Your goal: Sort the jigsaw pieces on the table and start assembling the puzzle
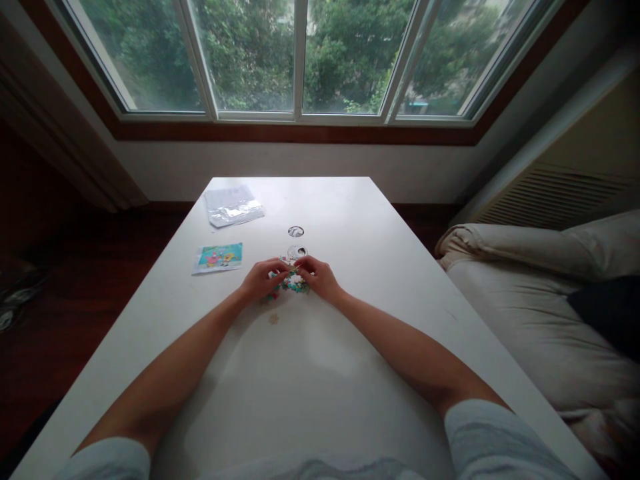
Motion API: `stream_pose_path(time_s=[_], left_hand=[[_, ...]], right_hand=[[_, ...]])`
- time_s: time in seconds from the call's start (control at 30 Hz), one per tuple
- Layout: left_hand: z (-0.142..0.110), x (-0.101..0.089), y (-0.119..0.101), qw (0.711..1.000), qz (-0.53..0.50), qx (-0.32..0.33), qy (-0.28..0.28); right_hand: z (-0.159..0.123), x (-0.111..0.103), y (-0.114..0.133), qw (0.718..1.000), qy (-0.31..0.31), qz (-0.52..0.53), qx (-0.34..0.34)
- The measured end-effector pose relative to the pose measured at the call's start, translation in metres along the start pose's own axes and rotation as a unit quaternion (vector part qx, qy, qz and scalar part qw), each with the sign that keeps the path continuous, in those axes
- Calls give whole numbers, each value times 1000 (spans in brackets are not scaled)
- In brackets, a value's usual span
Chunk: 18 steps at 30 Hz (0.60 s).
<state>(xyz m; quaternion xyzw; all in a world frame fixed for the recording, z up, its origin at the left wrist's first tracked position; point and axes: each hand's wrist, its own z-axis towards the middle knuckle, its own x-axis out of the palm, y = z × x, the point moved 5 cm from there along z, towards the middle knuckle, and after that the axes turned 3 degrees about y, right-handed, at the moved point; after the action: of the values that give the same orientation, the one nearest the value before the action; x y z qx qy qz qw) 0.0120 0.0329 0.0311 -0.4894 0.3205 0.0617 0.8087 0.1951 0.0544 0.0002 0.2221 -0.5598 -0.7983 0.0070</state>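
My left hand [265,277] and my right hand [319,275] meet over the middle of the white table, fingertips nearly together. Each hand is closed in a pinch. Between the fingertips shows a tiny yellowish-tan piece, too small to name; which fingers grip it I cannot tell. Beneath and around the hands lie many small colourful bits [299,287] in teal, red, yellow and white, partly hidden by the fingers. A small pale tan piece [274,319] rests on the table nearer to me, below my left hand. Just beyond the fingertips lies a round clear item [297,252] with a dark spot.
Farther off on the white table [320,373] is another small round disc [295,231] with a dark rim. To the left lie a turquoise printed packet [219,257] and a clear plastic bag [233,205]. A beige sofa [520,313] stands at the right, beyond the table's edge.
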Motion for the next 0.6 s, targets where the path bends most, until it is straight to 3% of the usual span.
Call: stream_pose_path(time_s=[0.37,0.6], left_hand=[[3,0,-6,998,39,54,-22],[3,2,-2,996,66,52,-18]], right_hand=[[-2,1,9,997,-9,-61,-39],[-4,0,10,990,-18,-130,-49]])
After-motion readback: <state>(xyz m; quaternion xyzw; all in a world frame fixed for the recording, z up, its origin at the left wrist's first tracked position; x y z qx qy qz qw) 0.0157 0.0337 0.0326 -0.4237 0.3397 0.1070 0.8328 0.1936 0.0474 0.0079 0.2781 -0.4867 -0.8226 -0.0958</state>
